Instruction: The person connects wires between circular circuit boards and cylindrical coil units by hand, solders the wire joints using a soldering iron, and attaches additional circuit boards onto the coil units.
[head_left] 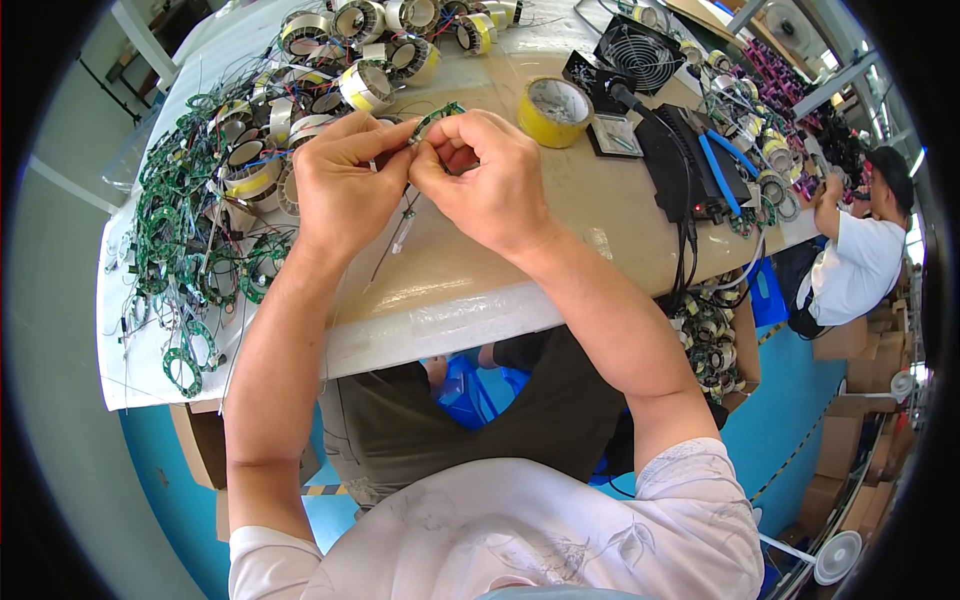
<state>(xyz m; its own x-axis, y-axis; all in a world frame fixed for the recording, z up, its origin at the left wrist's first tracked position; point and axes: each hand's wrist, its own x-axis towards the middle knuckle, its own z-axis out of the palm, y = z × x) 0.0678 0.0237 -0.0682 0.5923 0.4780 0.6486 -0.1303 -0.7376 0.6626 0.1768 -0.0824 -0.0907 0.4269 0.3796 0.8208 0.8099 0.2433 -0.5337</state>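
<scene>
Above the brown-covered part of the table, my left hand (350,178) and my right hand (492,180) meet fingertip to fingertip. Both are closed in a pinch on a small green ring-shaped circuit board (440,115), its curved edge showing past the fingers. Thin wires with a small white connector (403,230) dangle below the hands. The exact spot where the fingers grip is partly hidden. Left of my left hand lies a heap of similar green ring boards (180,235), and behind it several white and yellow wound motor cores (367,87).
A yellow tape roll (555,112) stands right of my hands. Further right are a black soldering station (690,165), blue-handled pliers (722,172) and a black fan (640,55). A cardboard box of parts (715,345) sits below the table edge. Another person (855,245) works at far right.
</scene>
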